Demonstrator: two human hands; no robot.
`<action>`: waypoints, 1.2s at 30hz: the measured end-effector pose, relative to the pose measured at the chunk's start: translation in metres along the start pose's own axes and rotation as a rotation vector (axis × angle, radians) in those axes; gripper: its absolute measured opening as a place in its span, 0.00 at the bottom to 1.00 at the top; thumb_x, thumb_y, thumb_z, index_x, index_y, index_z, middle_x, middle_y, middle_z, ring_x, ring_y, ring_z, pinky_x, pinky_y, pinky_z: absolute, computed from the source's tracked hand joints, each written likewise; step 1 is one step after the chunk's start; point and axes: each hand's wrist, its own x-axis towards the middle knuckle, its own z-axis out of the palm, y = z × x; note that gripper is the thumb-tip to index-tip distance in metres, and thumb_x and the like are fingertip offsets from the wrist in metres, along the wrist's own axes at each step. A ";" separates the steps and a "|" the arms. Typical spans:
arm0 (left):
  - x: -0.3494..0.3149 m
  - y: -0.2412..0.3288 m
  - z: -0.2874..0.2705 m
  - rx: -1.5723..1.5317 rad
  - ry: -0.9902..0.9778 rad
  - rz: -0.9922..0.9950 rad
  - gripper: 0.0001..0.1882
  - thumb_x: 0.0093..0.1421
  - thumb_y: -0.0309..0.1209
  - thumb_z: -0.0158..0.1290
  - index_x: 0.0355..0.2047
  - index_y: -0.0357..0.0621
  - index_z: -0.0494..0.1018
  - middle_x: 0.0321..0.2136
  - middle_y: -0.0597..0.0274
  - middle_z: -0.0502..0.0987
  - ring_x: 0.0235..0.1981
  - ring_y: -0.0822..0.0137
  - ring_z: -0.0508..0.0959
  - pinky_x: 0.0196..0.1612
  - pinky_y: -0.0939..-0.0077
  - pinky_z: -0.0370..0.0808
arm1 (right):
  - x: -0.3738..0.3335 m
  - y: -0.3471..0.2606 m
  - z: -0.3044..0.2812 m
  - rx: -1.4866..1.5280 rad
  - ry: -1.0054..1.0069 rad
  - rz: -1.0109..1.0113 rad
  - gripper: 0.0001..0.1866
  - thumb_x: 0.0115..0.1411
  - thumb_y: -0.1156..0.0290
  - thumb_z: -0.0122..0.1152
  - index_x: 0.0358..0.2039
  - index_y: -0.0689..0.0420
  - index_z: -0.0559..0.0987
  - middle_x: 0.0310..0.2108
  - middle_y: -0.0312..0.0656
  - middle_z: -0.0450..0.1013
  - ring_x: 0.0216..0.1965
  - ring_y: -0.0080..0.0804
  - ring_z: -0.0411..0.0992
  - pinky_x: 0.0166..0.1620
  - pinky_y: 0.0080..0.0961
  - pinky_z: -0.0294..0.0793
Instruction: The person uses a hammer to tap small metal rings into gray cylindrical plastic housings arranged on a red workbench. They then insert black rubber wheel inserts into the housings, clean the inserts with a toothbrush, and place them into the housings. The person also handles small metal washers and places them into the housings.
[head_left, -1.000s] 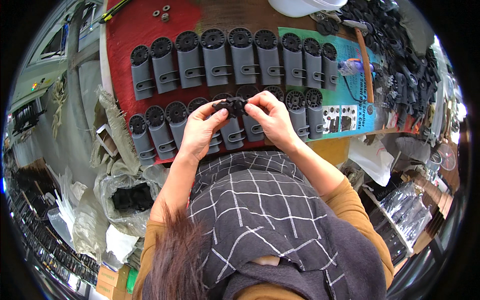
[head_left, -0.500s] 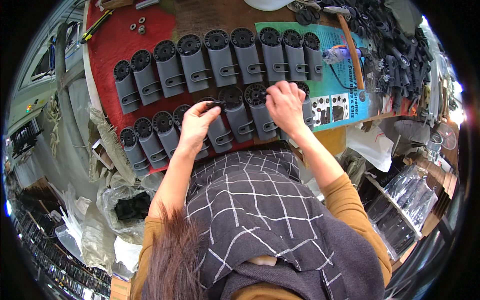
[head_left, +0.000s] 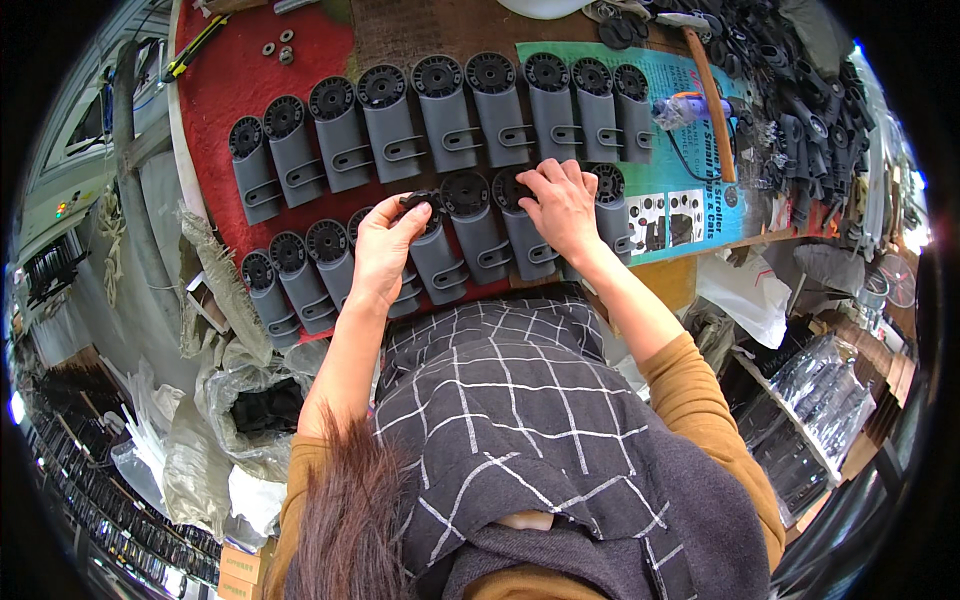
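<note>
Two rows of grey plastic tubes with round, ribbed black ends stand on the workbench, each tube with a looped clip low on its side; one far-row tube is near the middle. My left hand pinches a small black plastic part between thumb and fingers, over the end of a near-row tube. My right hand has its fingers curled down at the black end of another near-row tube. Whatever its fingertips hold is hidden. Between the hands sits the black round end of one more tube.
A hammer with a wooden handle lies at the right on a green-blue printed sheet. Black plastic parts are heaped beyond it. Several metal washers and a yellow cutter lie at the far left on red cloth.
My right hand has moved slightly left, its fingers now spread lower over the tube's black end. My left hand has shifted slightly left, still pinching the black part.
</note>
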 end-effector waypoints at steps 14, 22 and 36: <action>0.000 0.002 0.011 0.026 -0.070 0.030 0.11 0.58 0.27 0.60 0.41 0.41 0.78 0.31 0.71 0.78 0.30 0.81 0.72 0.36 0.85 0.69 | 0.002 -0.008 0.003 0.057 -0.055 0.091 0.16 0.46 0.69 0.69 0.37 0.47 0.77 0.37 0.32 0.69 0.44 0.35 0.65 0.46 0.37 0.60; -0.004 0.005 0.015 0.016 -0.082 0.048 0.11 0.58 0.27 0.60 0.42 0.41 0.78 0.31 0.71 0.78 0.31 0.81 0.72 0.37 0.86 0.69 | 0.004 -0.010 0.002 -0.003 -0.087 0.073 0.16 0.46 0.70 0.68 0.38 0.47 0.77 0.38 0.32 0.69 0.45 0.36 0.65 0.47 0.37 0.60; -0.011 -0.003 0.040 0.047 -0.266 -0.051 0.19 0.58 0.28 0.60 0.50 0.42 0.75 0.36 0.71 0.76 0.34 0.80 0.71 0.42 0.84 0.70 | -0.010 -0.049 -0.037 1.128 -0.157 0.486 0.12 0.57 0.70 0.65 0.38 0.64 0.79 0.33 0.34 0.74 0.35 0.18 0.69 0.39 0.17 0.68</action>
